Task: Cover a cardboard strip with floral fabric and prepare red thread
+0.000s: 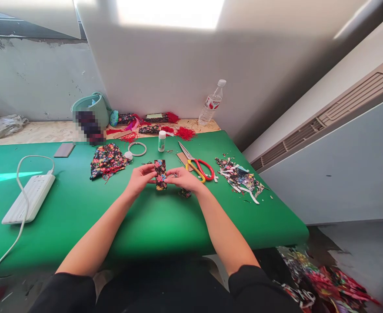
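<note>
A narrow strip of black floral fabric (160, 174) is held upright above the green table between my two hands. My left hand (140, 177) pinches its left edge with thumb and fingers. From the other side, my right hand (183, 179) grips the right edge. Under my right hand lies another small floral piece (184, 193), partly hidden. Just beyond that hand rest scissors (198, 164) with red and yellow handles, their blades lying over a piece of brown card (181, 159). A glue stick (161, 141) stands upright behind the fabric strip.
On the green table (165, 226) are floral fabric pieces (108, 160), a ring of tape (137, 149), a grey block (64, 150), a white power strip (30, 198) and a scrap heap (240, 176). A water bottle (212, 103) and red tassels (185, 133) are at the back.
</note>
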The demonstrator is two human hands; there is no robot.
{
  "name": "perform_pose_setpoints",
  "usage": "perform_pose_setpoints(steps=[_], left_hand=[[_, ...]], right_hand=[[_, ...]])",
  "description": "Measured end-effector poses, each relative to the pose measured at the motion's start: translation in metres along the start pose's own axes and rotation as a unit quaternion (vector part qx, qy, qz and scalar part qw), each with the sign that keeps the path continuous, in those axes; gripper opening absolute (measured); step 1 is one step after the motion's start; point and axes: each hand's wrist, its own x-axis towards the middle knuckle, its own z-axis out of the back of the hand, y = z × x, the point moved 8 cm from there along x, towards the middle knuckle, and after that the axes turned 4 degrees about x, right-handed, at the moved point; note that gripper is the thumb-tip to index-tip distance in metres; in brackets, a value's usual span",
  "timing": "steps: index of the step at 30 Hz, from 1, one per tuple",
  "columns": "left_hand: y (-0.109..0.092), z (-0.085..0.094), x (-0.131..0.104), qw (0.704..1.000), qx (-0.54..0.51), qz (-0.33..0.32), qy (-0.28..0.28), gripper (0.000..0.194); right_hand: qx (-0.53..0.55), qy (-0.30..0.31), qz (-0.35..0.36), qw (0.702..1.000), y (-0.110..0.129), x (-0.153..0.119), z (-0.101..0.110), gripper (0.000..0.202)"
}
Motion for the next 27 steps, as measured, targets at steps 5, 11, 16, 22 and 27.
perform_pose_setpoints(steps=[5, 11, 16, 22, 27], left_hand=[[0.007, -0.005, 0.001, 0.997, 0.063, 0.010, 0.039, 0.064], [0.013, 0.000, 0.002, 0.946, 0.322, -0.024, 0.021, 0.049], [0.006, -0.001, 0.002, 0.917, 0.390, -0.081, -0.001, 0.037], [0.002, -0.008, 0.000, 0.899, 0.421, -0.122, 0.009, 0.034], [-0.001, -0.013, -0.002, 0.889, 0.436, -0.140, 0.026, 0.026]], right_hand=[[-0.062, 0.024, -0.032, 0.997, -0.006, -0.001, -0.001, 0.028], [-0.208, -0.065, -0.049, 0.975, -0.011, 0.000, 0.015, 0.014], [-0.221, -0.044, -0.046, 0.973, -0.011, -0.002, 0.013, 0.013], [-0.253, 0.005, -0.044, 0.966, -0.009, -0.003, 0.006, 0.019], [-0.329, -0.042, -0.061, 0.941, -0.009, -0.002, 0.014, 0.022]])
